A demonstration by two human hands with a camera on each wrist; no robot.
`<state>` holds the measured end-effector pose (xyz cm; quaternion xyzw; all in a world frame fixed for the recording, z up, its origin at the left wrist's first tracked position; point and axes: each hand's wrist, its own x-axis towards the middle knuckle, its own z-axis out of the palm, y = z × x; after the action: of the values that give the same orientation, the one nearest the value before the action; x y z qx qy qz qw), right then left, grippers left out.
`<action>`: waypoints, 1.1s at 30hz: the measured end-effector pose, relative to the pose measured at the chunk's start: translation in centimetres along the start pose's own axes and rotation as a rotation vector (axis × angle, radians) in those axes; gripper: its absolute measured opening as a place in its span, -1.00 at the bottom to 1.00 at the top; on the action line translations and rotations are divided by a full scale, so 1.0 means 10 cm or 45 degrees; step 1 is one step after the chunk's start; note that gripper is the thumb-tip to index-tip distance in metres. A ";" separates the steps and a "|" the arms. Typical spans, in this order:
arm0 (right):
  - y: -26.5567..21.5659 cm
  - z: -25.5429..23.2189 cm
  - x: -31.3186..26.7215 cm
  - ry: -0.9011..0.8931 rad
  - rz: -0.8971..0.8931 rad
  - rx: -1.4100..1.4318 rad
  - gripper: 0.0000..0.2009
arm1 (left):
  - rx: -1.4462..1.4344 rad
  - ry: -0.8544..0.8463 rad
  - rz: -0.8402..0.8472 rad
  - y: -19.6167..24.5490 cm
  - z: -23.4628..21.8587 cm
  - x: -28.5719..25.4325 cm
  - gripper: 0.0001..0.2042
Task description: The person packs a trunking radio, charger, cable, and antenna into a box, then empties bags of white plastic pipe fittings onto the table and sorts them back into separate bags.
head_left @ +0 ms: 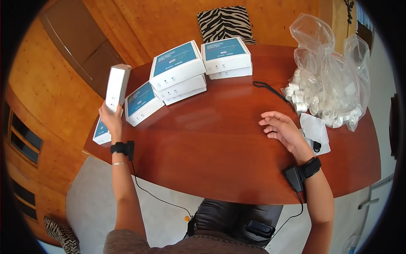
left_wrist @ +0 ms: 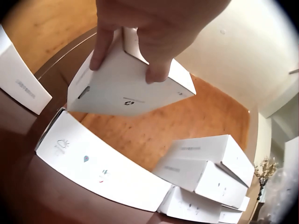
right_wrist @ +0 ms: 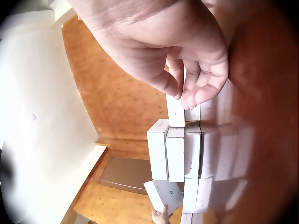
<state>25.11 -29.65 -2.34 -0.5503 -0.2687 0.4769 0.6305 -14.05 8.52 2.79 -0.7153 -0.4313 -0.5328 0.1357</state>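
My left hand (head_left: 111, 120) grips a white cardboard box (head_left: 117, 86) by its near end, raised on its narrow side at the table's left edge. In the left wrist view, thumb and fingers pinch that lifted box (left_wrist: 126, 91) from above. Beneath this hand lies another blue-topped box (head_left: 102, 132), partly hidden by it. A flat blue-and-white box (head_left: 141, 103) sits just right of the raised one. Over the right part of the table hovers my right hand (head_left: 282, 130), fingers loosely curled with nothing in them, also seen in the right wrist view (right_wrist: 187, 56).
Two stacks of similar boxes, one taller (head_left: 177, 63) and one lower (head_left: 226, 55), stand at the back. At right are clear plastic bags (head_left: 338, 80) of white plastic fittings, a black strap (head_left: 270, 91) and a white paper (head_left: 315, 131) with a small black object.
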 end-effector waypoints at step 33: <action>0.03 -0.04 0.03 -0.020 0.002 -0.005 -0.81 | 0.074 -1.323 -0.020 -0.38 0.52 0.30 -0.21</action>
<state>25.42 -29.59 -2.79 -0.5480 -0.2744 0.4812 0.6268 -13.41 15.65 2.37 -0.8782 -0.4616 -0.0962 -0.0805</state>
